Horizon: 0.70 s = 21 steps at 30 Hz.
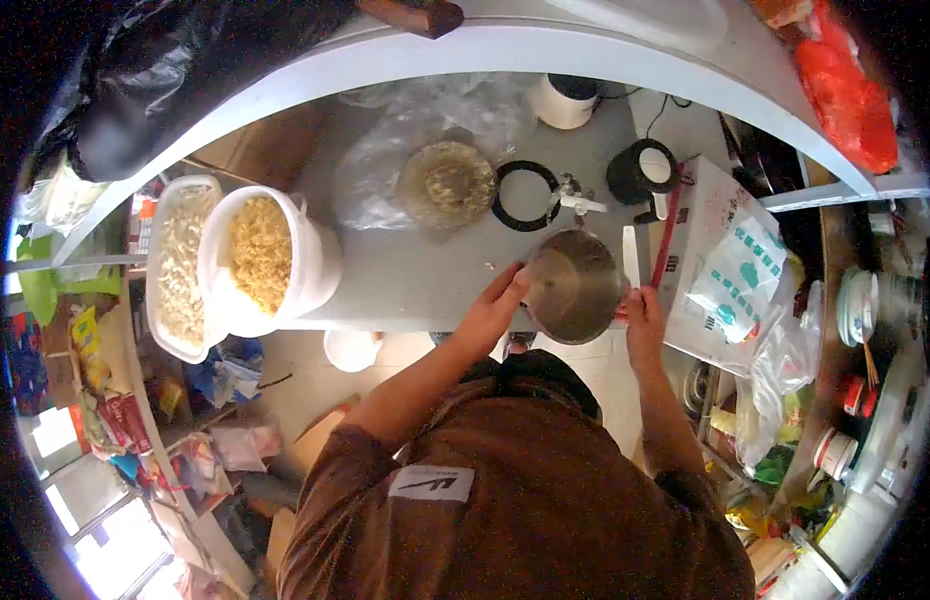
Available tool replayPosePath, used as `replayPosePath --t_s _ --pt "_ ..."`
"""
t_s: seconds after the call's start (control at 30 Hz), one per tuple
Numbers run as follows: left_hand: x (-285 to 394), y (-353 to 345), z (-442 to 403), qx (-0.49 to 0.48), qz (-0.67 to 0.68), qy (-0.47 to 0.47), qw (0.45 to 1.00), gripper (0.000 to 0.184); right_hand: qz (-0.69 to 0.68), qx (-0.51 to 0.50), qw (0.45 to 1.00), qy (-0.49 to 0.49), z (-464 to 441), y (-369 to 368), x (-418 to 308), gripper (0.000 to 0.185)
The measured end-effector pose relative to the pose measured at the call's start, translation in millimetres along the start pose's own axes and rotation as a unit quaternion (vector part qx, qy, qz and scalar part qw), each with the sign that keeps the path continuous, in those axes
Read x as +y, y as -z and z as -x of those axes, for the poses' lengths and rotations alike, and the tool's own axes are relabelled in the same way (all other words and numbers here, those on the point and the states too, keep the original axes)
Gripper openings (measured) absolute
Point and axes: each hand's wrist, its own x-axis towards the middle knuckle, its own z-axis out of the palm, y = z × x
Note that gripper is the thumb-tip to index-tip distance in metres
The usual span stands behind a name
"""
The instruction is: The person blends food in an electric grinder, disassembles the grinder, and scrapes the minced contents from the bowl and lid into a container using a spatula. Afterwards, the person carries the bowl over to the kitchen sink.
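Head view, left hand (497, 312) stretched forward, gripping metal container (575, 287), right hand (643, 312) closed around pale utensil (631, 256) beside it.

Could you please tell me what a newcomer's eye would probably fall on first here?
Probably the big white bucket of crumbly yellow food, at the left end of the grey table. Next, the round metal pot at the table's near edge, held by the left hand, and the bright red bag at the upper right.
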Motion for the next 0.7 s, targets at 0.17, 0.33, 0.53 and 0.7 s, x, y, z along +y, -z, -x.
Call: replayPosePath --t_s 0.17,0.33,0.53,0.7 --pt "-1.0 29.5 -10.6 0.151 0.013 -0.017 0.988 0.059 -0.018 -0.026 0.999 0.035 -3.2 3.9 -4.5 0.023" --pt "-5.5 93.2 -49.3 0.325 0.188 0.027 0.926 0.031 -0.033 -0.016 0.998 0.045 -9.9 5.7 -18.0 0.029" --pt "22.6 93.7 -65.0 0.284 0.298 -0.002 0.912 0.027 -0.020 -0.053 0.994 0.088 -10.2 -3.9 -47.3 0.020" --pt "63.7 85.8 -36.9 0.333 0.182 -0.074 0.922 0.020 0.100 -0.085 0.979 0.155 -7.0 -29.5 -74.6 0.026"
